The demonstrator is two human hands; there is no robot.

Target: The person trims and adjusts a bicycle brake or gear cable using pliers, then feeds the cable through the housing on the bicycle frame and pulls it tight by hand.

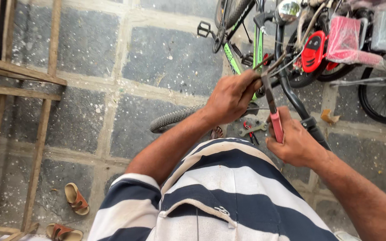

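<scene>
Left hand (pixel 231 96): fingers curled shut around the end of a black handlebar (pixel 291 91) and a bundle of thin cables (pixel 287 60); knuckles turned up toward the camera, thumb tucked along the near side

Right hand (pixel 293 143): fingers wrapped closed around the red handles of a pair of pliers (pixel 273 111); the dark steel nose of the tool rises from the fist and meets the cables just beside the left fingertips. Whether the nose is biting a cable or only lying against it cannot be told

Handlebar: runs from the left fist down past the right knuckles, ending in a black clamp just beyond the right hand's thumb side

Bicycle frame (pixel 258 49), green and black: directly beyond the left fingers; a pedal (pixel 204 29) further off, up and to the left of them

Knobbly tyre (pixel 173 118): lying below the left wrist, partly hidden by the forearm

Spanner (pixel 253 129), grey, with a small red-handled tool beside it: on the paving between the two wrists

Red and black plastic part (pixel 313 51) and a red wrapped bundle (pixel 345 38): beyond the right fingers, among other cycle wheels

Sandals (pixel 76 198), tan and orange: on the stone floor, well apart from both hands, near a wooden frame (pixel 18 73)

Striped shirt (pixel 228 187), navy and white: nearest the camera, beneath both forearms
</scene>
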